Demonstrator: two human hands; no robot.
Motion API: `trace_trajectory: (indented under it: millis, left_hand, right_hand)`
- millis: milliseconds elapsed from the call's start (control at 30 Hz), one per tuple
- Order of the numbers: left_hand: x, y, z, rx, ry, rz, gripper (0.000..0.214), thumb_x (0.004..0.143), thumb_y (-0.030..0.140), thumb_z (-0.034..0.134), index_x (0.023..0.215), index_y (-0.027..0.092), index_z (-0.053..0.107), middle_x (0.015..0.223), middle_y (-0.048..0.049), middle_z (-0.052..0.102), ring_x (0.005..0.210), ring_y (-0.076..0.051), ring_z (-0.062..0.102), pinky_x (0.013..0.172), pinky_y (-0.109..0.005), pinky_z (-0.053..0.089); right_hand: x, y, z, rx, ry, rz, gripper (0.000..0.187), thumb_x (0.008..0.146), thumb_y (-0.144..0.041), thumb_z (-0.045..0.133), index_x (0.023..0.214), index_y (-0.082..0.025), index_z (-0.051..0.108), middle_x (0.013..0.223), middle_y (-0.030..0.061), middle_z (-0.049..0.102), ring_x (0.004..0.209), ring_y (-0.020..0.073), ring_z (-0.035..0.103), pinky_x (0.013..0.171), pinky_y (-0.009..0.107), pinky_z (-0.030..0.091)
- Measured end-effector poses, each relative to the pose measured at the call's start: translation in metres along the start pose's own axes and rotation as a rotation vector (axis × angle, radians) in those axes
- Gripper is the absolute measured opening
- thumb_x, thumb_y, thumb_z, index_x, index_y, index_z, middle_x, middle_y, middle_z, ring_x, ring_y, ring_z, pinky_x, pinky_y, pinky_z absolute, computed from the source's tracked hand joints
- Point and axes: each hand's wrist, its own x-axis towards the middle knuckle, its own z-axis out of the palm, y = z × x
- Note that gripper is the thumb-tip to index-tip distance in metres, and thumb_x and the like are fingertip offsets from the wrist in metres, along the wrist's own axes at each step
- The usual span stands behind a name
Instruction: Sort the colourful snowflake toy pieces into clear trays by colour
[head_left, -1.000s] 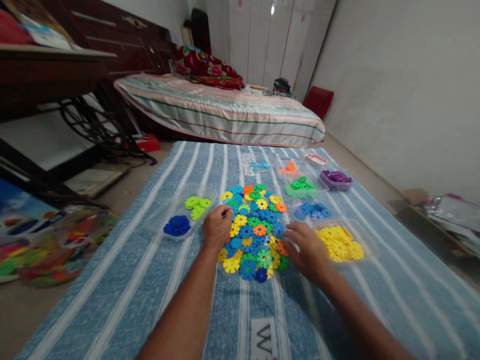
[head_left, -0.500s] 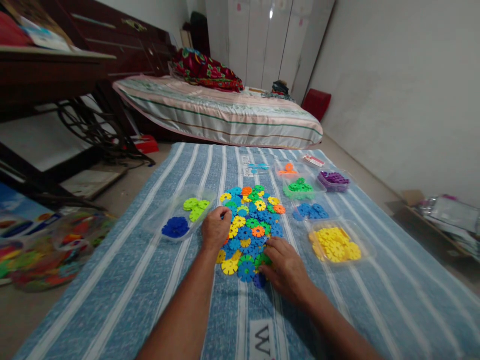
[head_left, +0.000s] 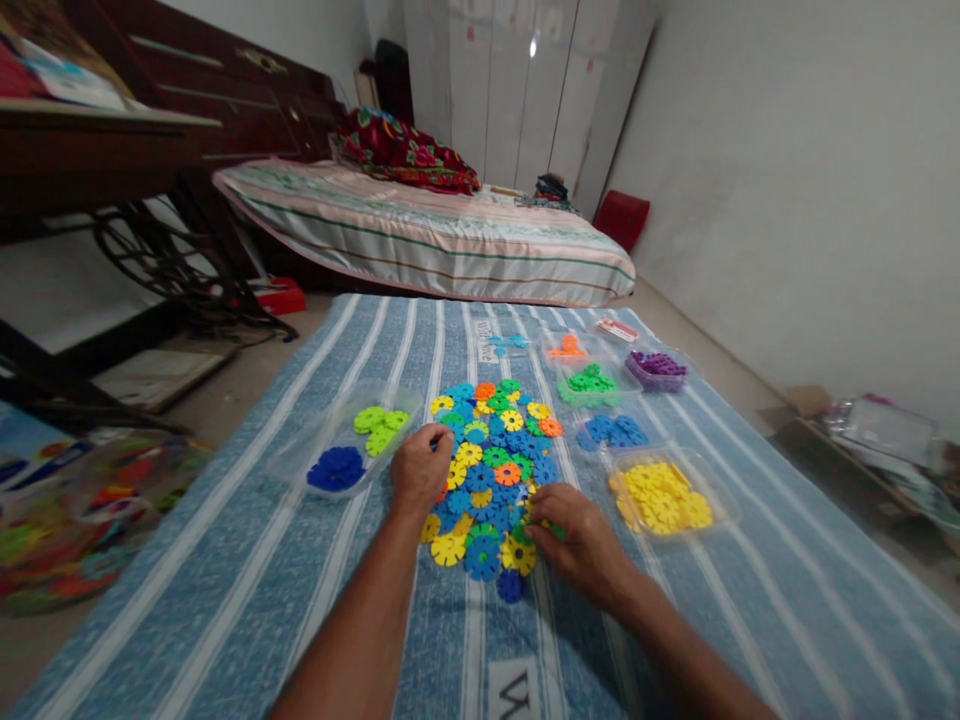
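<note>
A heap of notched plastic flower discs [head_left: 480,478] in blue, yellow, green and orange lies in the middle of the striped cloth. At the heap's left edge is my left hand [head_left: 421,470], its fingers curled closed; whatever they may hold is hidden. My right hand [head_left: 576,532] is at the lower right of the heap, thumb and fingers pinched, with a green disc [head_left: 556,531] showing between them. Just left of those fingers lie a yellow disc [head_left: 517,553] and, nearer me, a dark blue disc [head_left: 511,586].
On the left, a clear tray [head_left: 289,470] holds dark blue and lime discs. To the right are a tub of yellow discs [head_left: 664,497], blue discs [head_left: 613,431], green discs [head_left: 590,383], purple discs [head_left: 658,370] and orange discs [head_left: 568,347]. A bed [head_left: 435,235] stands beyond.
My right hand has lifted slightly with a green disc and moved a little right, uncovering a yellow disc. My left hand stays closed by the heap. The whole view has shifted slightly.
</note>
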Motion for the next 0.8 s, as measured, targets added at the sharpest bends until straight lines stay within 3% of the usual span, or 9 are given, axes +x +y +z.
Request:
trace_trajectory:
  millis: [133,300,367,467,667,800]
  left_hand:
    - [0.001,-0.001,0.0,-0.015,-0.002,-0.011,0.025,0.079,0.035,0.05,0.082,0.023,0.071,0.081,-0.0018,0.072,0.078,-0.018,0.065,0.074,-0.026,0.047]
    - [0.0,-0.001,0.0,-0.017,-0.016,-0.011,0.025,0.08,0.035,0.048,0.082,0.022,0.07,0.082,-0.0025,0.071,0.079,-0.018,0.064,0.075,-0.027,0.047]
    - [-0.001,0.0,0.0,-0.018,-0.013,-0.006,0.025,0.08,0.035,0.048,0.082,0.022,0.069,0.082,-0.0018,0.072,0.08,-0.018,0.064,0.075,-0.026,0.047]
    - [-0.001,0.001,0.0,-0.017,-0.009,0.001,0.025,0.081,0.034,0.048,0.082,0.022,0.07,0.083,-0.0018,0.072,0.08,-0.018,0.065,0.074,-0.026,0.046]
    - [-0.002,0.001,0.0,-0.018,-0.009,0.009,0.027,0.082,0.034,0.048,0.085,0.022,0.071,0.087,-0.0022,0.073,0.081,-0.018,0.065,0.074,-0.025,0.047]
    - [-0.002,0.001,0.0,-0.01,-0.011,0.021,0.027,0.082,0.034,0.047,0.087,0.021,0.071,0.089,-0.0033,0.074,0.085,-0.018,0.065,0.078,-0.026,0.047]
  right_hand:
    - [0.031,0.021,-0.03,-0.147,0.109,-0.065,0.013,0.088,-0.02,0.055,0.078,-0.021,0.063,0.088,0.0062,0.068,0.086,0.0186,0.064,0.079,0.031,0.051]
    - [0.082,0.056,-0.088,-0.462,0.514,-0.073,0.017,0.09,-0.028,0.056,0.079,-0.02,0.066,0.087,0.0087,0.069,0.086,0.0218,0.063,0.082,0.035,0.049]
    - [0.088,0.063,-0.099,-0.504,0.596,-0.029,0.016,0.089,-0.031,0.057,0.083,-0.02,0.066,0.087,0.0084,0.07,0.086,0.0224,0.063,0.082,0.036,0.049]
    - [0.074,0.062,-0.091,-0.441,0.529,-0.007,0.017,0.09,-0.031,0.055,0.083,-0.021,0.066,0.084,0.0066,0.069,0.081,0.0202,0.063,0.077,0.032,0.049]
    - [0.017,0.039,-0.033,-0.33,0.185,0.008,0.017,0.091,-0.022,0.053,0.078,-0.02,0.063,0.076,0.004,0.066,0.073,0.0167,0.062,0.068,0.026,0.046]
    - [-0.009,0.024,-0.012,-0.288,0.02,0.065,0.016,0.091,-0.02,0.053,0.079,-0.02,0.063,0.082,0.0054,0.066,0.079,0.0171,0.061,0.07,0.026,0.048]
